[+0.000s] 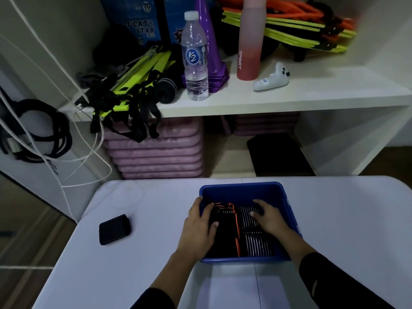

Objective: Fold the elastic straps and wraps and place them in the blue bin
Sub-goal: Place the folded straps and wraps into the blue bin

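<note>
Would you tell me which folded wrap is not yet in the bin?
The black ribbed wrap lying alone on the table, left of the blue bin.

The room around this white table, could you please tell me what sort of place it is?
Probably a sports-equipment storage room: the white shelf holds stacked purple plastic cones and yellow-and-black agility ladders, with pink foam mats stacked beneath.

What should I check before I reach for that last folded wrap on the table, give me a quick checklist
1. Blue bin upright on the white table: ok.
2. Left hand free of a strap: cannot tell, it rests flat on the black and orange wraps.
3. Right hand free: ok, spread open on the striped wraps.
4. Folded black wrap within reach, left of the bin: ok.
5. Room left in the bin: cannot tell.
</note>
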Tool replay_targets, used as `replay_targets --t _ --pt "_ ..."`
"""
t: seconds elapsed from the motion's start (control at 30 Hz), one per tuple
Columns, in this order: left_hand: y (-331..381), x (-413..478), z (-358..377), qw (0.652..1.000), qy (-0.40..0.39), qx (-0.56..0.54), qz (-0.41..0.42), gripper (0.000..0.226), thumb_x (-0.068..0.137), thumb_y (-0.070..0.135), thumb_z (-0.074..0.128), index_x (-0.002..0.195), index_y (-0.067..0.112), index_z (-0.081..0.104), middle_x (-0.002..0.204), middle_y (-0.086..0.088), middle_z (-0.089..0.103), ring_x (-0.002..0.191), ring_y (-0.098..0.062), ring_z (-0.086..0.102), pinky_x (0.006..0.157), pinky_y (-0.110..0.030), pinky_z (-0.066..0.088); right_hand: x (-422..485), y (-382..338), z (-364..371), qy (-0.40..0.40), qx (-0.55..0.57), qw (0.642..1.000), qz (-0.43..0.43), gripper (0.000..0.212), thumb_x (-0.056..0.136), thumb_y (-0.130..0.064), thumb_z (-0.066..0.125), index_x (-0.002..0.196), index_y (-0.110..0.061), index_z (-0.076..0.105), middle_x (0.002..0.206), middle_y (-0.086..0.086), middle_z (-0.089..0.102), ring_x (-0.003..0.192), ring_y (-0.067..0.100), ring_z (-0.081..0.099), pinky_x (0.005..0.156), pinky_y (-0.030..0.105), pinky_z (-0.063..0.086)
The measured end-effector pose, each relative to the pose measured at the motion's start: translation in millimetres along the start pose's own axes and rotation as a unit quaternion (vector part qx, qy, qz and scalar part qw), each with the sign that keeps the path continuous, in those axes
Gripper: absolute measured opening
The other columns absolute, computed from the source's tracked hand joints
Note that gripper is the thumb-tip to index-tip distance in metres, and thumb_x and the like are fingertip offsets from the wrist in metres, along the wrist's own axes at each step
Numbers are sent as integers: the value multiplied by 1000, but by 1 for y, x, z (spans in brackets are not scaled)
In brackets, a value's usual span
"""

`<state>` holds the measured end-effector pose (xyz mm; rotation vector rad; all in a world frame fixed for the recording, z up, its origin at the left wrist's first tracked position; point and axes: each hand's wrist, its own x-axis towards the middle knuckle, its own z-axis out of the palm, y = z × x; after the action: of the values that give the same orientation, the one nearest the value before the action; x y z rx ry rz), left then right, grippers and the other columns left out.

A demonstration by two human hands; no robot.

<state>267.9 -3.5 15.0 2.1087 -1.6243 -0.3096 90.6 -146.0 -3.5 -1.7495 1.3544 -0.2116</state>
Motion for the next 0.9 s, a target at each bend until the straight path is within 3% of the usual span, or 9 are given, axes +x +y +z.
replay_targets --t 0.1,0.17,0.27,0.37,0.5,0.57,0.67,0.77,0.9 --pt "-3 1 -11 999 21 -38 -13 47 95 31 42 141 22 34 151 -2 22 137 -20 24 110 -30 29 -9 -21 -1 122 -5 989 -79 37 92 -18 55 128 -11 50 127 16 52 113 28 52 92 27 40" --pt "-13 -1 -21 997 51 -55 -36 42 95 29 44 136 23 41 145 -1 33 132 -17 31 105 -26 33 -13 -46 4 193 1 970 -148 29 90 -16 57 119 -12 55 119 11 52 110 28 51 97 40 45" --pt "-42 -9 -37 991 98 -42 -80 33 92 21 49 125 22 54 129 0 49 120 -17 42 92 -26 43 -20 -96 28 224 23 946 -232 25 88 -13 58 112 -13 58 108 3 48 103 27 52 89 44 49" --pt "-83 -21 -54 977 129 -38 -164 31 89 13 51 118 18 59 120 -4 55 114 -19 45 82 -22 40 -27 -141 75 171 61 942 -283 24 88 -7 55 111 -13 58 104 -3 44 96 21 52 84 32 47" --pt "-141 -40 -75 946 163 -35 -278 30 86 5 52 114 8 61 117 -14 57 113 -28 47 86 -23 36 -29 -174 155 29 49 958 -282 26 91 -8 50 115 -15 56 103 2 51 91 18 55 84 26 44" --pt "-169 -49 -84 926 171 -33 -335 32 84 3 52 116 6 59 115 -19 55 108 -34 47 91 -33 38 -24 -180 196 -62 15 972 -225 30 94 -17 48 124 -17 50 116 9 53 105 23 55 91 27 42" --pt "-210 -59 -92 903 142 -43 -403 42 87 9 52 129 10 49 117 -24 51 106 -40 46 96 -41 36 -16 -186 246 -171 -35 975 -135 46 96 -31 44 140 -20 33 139 13 41 128 27 42 106 34 35" --pt "-244 -63 -91 897 104 -54 -427 49 93 22 47 141 19 35 125 -22 49 115 -39 43 102 -42 31 -6 -197 282 -205 -66 971 -101 61 97 -37 42 148 -19 16 147 16 31 136 30 31 112 37 27" --pt "-264 -57 -86 913 78 -74 -393 50 96 27 41 144 24 27 124 -14 53 113 -33 45 100 -34 29 4 -211 318 -184 -76 972 -124 61 96 -33 43 148 -17 16 147 9 38 134 27 37 112 38 28"
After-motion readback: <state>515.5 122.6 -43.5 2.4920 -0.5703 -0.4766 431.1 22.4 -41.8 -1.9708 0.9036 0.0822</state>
